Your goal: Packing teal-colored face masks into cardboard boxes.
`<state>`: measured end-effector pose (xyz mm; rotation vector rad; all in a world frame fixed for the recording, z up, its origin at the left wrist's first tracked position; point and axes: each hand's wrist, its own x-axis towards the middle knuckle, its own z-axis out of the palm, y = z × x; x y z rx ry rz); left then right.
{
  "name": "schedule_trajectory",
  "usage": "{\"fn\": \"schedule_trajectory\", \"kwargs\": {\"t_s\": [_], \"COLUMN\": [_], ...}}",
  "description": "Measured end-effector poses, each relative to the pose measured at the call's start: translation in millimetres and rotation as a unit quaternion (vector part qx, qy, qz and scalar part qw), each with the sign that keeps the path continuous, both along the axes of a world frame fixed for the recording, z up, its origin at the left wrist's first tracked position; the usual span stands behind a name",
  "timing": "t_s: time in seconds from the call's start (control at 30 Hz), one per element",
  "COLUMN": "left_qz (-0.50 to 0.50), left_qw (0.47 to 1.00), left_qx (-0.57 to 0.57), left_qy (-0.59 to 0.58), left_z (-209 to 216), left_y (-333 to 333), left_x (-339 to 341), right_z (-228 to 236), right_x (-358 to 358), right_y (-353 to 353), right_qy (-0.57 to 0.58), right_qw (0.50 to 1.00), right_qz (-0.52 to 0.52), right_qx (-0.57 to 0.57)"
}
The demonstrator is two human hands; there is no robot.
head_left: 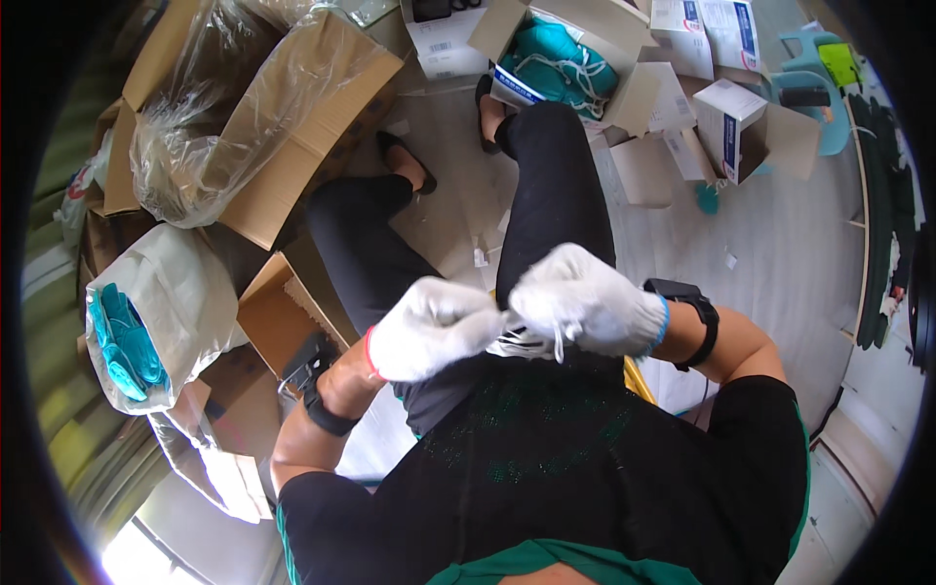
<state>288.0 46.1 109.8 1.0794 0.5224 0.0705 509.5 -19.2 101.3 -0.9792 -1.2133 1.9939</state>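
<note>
Both of my hands wear white knit gloves and meet above my lap. My left hand (pixel 434 330), red at the cuff, is closed with its fingertips pinched together. Closed as well, my right hand (pixel 587 300) has a blue cuff and sits just beside the left. Thin white cords (pixel 523 343) run between the two hands and dangle below the right one. How the cords pass through the fingers is partly hidden by the gloves.
An opened box of teal items with white cords (pixel 558 66) stands beyond my knees. White cartons (pixel 729 125) lie at the far right. At left are a large cardboard box with plastic film (pixel 302 117) and a white bag (pixel 200 292) holding teal items (pixel 125 341).
</note>
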Motion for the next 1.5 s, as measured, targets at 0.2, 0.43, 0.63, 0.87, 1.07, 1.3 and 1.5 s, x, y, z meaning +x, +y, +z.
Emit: {"fn": "schedule_trajectory", "kwargs": {"t_s": [0.2, 0.43, 0.63, 0.87, 1.07, 1.3, 1.5], "left_qz": [-0.095, -0.114, -0.024, 0.327, 0.184, 0.196, 0.255], "left_qw": [0.994, 0.988, 0.976, 0.945, 0.982, 0.97, 0.9], "left_qx": [0.046, 0.095, 0.159, -0.003, -0.042, 0.133, 0.324], "left_qy": [0.008, -0.033, -0.145, -0.005, 0.028, 0.052, 0.138], "left_z": [15, 20, 16, 0, -57, -76, -76], "left_y": [1, 3, 8, 40, 8, -19, -24], "left_x": [-27, -51, -84, -156, -32, 42, 55], "right_z": [43, 50, 55, -18, -61, -85, -37], "right_x": [20, 30, 32, 89, 55, 44, 11], "right_y": [-21, -32, -35, -24, 19, 16, 33], "right_qy": [-0.025, -0.027, -0.047, 0.137, 0.059, -0.344, -0.388], "right_qw": [0.971, 0.967, 0.966, 0.906, 0.956, 0.919, 0.921], "right_qz": [0.008, 0.033, 0.091, -0.278, -0.175, -0.062, 0.009], "right_qx": [-0.237, -0.25, -0.238, -0.289, -0.23, 0.184, 0.016]}}
